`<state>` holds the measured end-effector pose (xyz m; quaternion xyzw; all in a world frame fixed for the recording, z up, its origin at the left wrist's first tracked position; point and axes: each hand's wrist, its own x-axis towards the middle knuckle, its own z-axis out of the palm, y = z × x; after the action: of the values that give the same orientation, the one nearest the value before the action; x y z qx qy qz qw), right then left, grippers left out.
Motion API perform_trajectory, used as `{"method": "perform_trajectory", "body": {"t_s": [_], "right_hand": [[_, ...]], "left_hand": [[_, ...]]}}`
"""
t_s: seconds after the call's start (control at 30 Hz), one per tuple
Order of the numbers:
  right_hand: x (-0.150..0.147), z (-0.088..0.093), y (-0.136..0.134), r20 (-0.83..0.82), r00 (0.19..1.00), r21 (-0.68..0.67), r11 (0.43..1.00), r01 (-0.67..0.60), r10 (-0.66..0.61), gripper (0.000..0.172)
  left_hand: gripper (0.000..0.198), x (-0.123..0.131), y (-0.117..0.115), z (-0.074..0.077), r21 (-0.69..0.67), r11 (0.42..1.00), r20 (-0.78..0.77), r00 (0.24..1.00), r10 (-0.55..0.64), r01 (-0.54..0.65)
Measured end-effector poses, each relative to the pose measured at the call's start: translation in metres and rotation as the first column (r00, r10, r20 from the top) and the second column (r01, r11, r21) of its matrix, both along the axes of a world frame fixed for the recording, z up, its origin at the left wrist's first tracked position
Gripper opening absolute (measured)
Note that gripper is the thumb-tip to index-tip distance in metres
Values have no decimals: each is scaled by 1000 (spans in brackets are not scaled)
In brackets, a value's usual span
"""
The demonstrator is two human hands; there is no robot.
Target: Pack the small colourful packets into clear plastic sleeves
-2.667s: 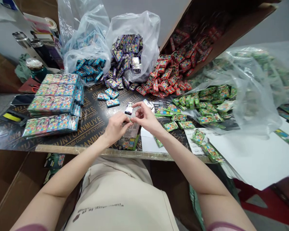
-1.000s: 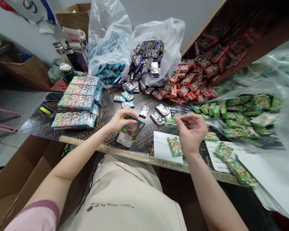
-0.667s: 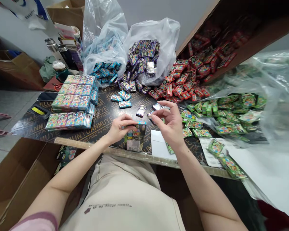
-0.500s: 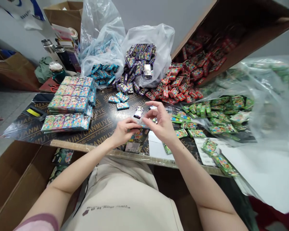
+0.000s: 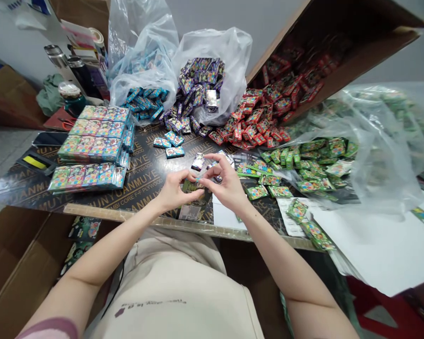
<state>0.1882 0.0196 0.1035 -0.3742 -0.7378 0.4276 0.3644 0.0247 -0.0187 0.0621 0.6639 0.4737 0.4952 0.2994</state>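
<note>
My left hand [image 5: 176,191] and my right hand [image 5: 226,186] meet over the front middle of the table, fingertips curled together. Between them shows only a small bluish edge; its kind is hidden by the fingers. Just beyond the fingertips lies a small purple-and-white packet [image 5: 198,161], with more partly behind my right hand. Several light blue packets [image 5: 175,152] lie farther left. Below the hands are a dark printed sheet [image 5: 192,212] and a white sheet [image 5: 224,214], flat at the table edge.
Stacked multi-packs [image 5: 88,146] stand at left beside a yellow-marked black tool [image 5: 35,162]. Behind are plastic bags of blue packets [image 5: 144,101] and purple packets [image 5: 201,70]. Red packets [image 5: 257,117] spill from a tilted carton [image 5: 385,35]; green packets [image 5: 314,160] lie right.
Both hands have drawn closer, and the blue strip between them is now mostly hidden by fingers. The whole view has shifted slightly, so the table things appear farther left.
</note>
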Motion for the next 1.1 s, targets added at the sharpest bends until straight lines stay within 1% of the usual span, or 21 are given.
{"method": "perform_trajectory", "body": {"t_s": [0.13,0.2,0.23,0.27,0.3,0.37,0.4,0.43,0.47,0.53,0.57,0.6,0.63,0.7,0.77,0.83,0.9,0.93,1.0,1.07,1.1], "right_hand": [[0,-5,-2,73,996,88,995,49,-55,42],[-1,-10,-3,48,993,72,992,106,-109,43],[-2,-14,-2,9,992,9,992,126,-126,45],[-3,-18,-1,-41,990,-96,987,129,-133,46],[-4,-23,0,-93,987,-229,967,110,-134,46],[-6,-31,4,-185,973,-482,876,32,-137,45],[-6,-34,6,-217,965,-565,825,-1,-148,44],[-5,-37,8,-240,956,-615,789,-15,-169,43],[-3,-40,11,-261,945,-636,771,-13,-199,42],[3,-46,15,-296,916,-637,771,22,-271,42],[8,-51,18,-306,902,-626,778,52,-306,42],[13,-56,22,-308,889,-611,787,89,-340,43],[18,-62,25,-298,880,-589,797,135,-370,43],[24,-77,30,-245,888,-522,825,219,-390,41],[26,-93,32,-155,926,-411,875,256,-344,35],[24,-106,31,-36,966,-261,936,237,-255,28],[19,-115,31,101,978,-109,975,193,-183,21],[17,-118,32,165,973,-41,984,173,-164,19],[16,-123,35,266,949,86,985,151,-169,17],[20,-124,43,343,916,185,971,152,-209,19],[25,-125,48,384,890,225,960,168,-245,21]], "left_hand": [[20,5,0,-4,4,997,83,994,73,-74],[18,6,0,-6,-9,997,107,991,83,-83],[17,7,0,-7,-22,996,117,989,89,-87],[17,8,-1,-10,-44,995,141,985,97,-92],[20,10,-1,-13,-75,993,184,977,103,-91],[35,11,-6,-21,-159,986,299,950,91,-45],[38,10,-10,-23,-195,981,348,935,76,-7],[36,8,-16,-24,-217,976,370,927,64,19],[31,3,-25,-23,-221,975,354,933,64,17],[21,-13,-49,-14,-149,986,210,973,99,-68],[20,-25,-63,-6,-66,989,97,986,139,-133],[23,-38,-77,3,40,985,-34,985,166,-165],[27,-52,-90,11,170,969,-158,966,204,-177],[39,-86,-110,22,372,902,-353,866,356,-219],[44,-124,-119,21,491,827,-463,722,514,-273],[39,-162,-117,7,522,776,-527,581,620,-354],[36,-195,-108,-15,520,747,-554,503,664,-414],[35,-208,-104,-26,507,746,-563,490,666,-431],[34,-227,-97,-46,423,802,-631,499,595,-422],[37,-239,-94,-60,377,843,-677,506,534,-385],[40,-241,-93,-63,387,846,-683,502,531,-368]]}}
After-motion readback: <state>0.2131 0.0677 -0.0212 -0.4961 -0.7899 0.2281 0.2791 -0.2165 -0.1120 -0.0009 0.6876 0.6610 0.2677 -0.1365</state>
